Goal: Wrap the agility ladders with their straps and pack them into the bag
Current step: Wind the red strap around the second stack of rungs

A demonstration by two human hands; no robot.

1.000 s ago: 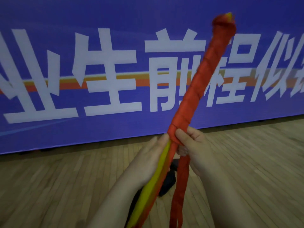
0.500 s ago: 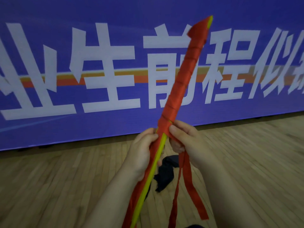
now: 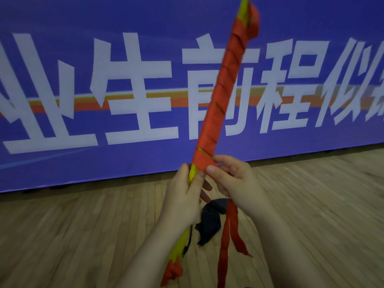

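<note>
Head view: left hand (image 3: 182, 196) grips ladder bundle (image 3: 220, 94); right hand (image 3: 234, 183) pinches strap (image 3: 224, 242); bag (image 3: 209, 223) lies crumpled.

Head-worn camera (sole view) faces forward, slightly down, toward the nearby banner (image 3: 62, 28).

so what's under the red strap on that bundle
Yellow ladder rungs show at the top tip and by the left hand; beneath the red strap they are mostly hidden.

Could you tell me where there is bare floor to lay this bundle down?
Bare wooden floor lies left of the left hand gripping the ladder bundle, below the blue banner, and right of the right hand. Between the forearms it is crowded: the dark bag lies there, loose ends of the strap hanging beside it.
</note>
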